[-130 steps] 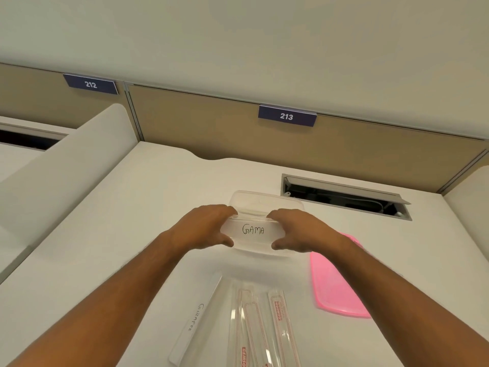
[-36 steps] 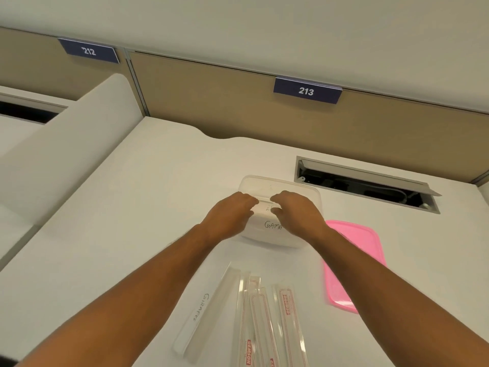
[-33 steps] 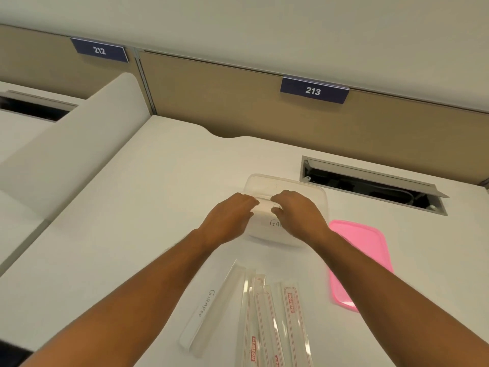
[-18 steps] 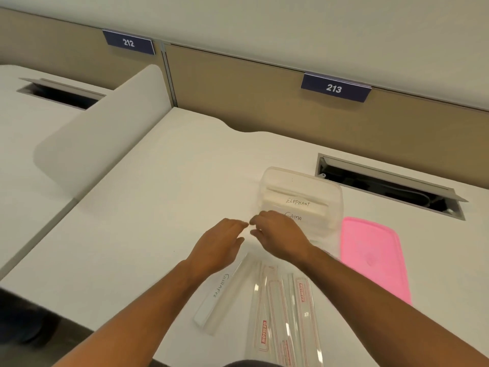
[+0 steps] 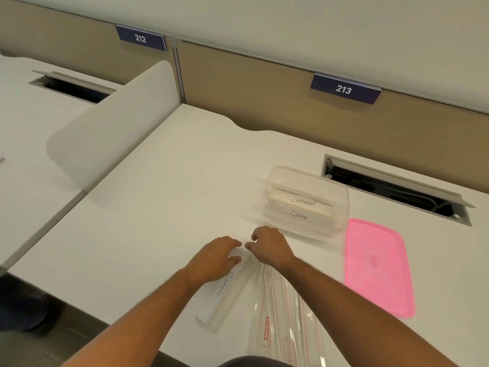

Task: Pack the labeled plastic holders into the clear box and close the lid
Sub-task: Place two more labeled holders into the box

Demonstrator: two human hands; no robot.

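Observation:
The clear box stands open on the white desk, with two labeled holders inside, "ELEPHANT" behind "GAMA". Its pink lid lies flat to the right of it. A holder labeled "GIRAFFE" lies on the desk nearer to me. My left hand rests on its far end, fingers curled over it. My right hand touches the same far end from the right, fingers bent. Whether either hand grips the holder is unclear.
Several clear sleeves with red print lie by the desk's near edge under my right forearm. A cable slot opens in the desk behind the box. A white divider stands at the left.
Both hands left the box and came back toward me to the far end of the GIRAFFE holder. The box now shows the ELEPHANT and GAMA holders inside.

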